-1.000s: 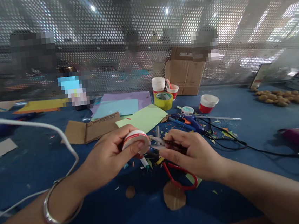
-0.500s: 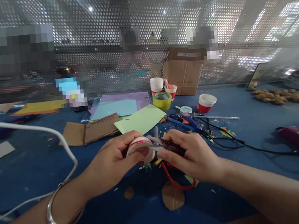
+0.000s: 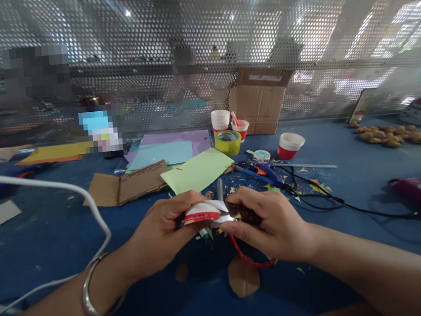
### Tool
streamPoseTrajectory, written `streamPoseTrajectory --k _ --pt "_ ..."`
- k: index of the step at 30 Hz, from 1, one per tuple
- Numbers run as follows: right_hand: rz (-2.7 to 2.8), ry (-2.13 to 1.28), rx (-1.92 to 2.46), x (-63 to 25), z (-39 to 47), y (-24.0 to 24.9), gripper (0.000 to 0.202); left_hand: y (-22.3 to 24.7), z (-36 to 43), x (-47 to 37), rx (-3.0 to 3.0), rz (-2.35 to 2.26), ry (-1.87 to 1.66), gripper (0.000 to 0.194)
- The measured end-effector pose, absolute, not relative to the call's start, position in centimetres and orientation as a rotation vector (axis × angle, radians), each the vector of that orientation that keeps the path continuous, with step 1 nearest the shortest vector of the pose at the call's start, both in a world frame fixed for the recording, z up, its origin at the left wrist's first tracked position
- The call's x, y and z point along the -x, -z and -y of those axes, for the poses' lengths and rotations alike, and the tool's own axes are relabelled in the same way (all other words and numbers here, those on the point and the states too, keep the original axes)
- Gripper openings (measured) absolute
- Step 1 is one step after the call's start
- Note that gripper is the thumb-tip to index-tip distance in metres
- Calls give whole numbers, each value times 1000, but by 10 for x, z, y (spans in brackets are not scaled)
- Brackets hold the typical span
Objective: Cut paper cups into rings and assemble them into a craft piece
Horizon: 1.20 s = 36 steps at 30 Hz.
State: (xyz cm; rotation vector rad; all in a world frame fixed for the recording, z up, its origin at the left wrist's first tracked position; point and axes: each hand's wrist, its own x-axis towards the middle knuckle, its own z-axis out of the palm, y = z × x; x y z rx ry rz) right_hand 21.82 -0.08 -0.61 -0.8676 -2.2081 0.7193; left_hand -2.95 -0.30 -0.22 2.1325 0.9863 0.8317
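Note:
My left hand (image 3: 158, 235) is closed on a white and red paper cup piece (image 3: 201, 213), held over the blue table. In my right hand (image 3: 272, 221) are scissors (image 3: 243, 212) with dark handles, and their blades reach to the right side of the piece. Below the hands, a red loop (image 3: 252, 264) that looks like another handle lies partly over a round cardboard piece (image 3: 243, 279). A smaller cardboard disc (image 3: 182, 272) lies to its left. Small paper scraps are scattered beneath my fingers.
Green paper (image 3: 199, 171), folded cardboard (image 3: 142, 182) and yellow tape (image 3: 227, 143) lie beyond the hands. Paper cups (image 3: 291, 145) and a blue glue gun (image 3: 267, 172) stand or lie to the right. A white cable (image 3: 83, 190) curves at left.
My left hand has turned the cup piece, so its red band now faces me more directly. The scissors' blades have come closer together around its right side.

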Motion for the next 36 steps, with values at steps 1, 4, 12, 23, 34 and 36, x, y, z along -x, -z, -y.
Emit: streamPoseTrajectory --k 1,4,12,23,34,36 --pt "2214 -727 889 -219 0 5 30 1 2 30 -2145 -1003 -823 15" --pt "2204 -763 952 -220 0 3 32 -2 0 30 -2160 -1076 -772 16" --pt "2177 -715 957 -215 5 7 18 -2 5 25 -2175 -1060 -614 15" --pt "2206 -870 922 -205 13 9 10 -11 7 27 -2157 -965 -399 18" --pt "2107 -1155 1042 -196 15 17 25 -16 14 16 -1773 -933 -332 16" --pt "2075 -1209 1011 -197 13 17 26 -16 14 16 -1732 -923 -320 17"
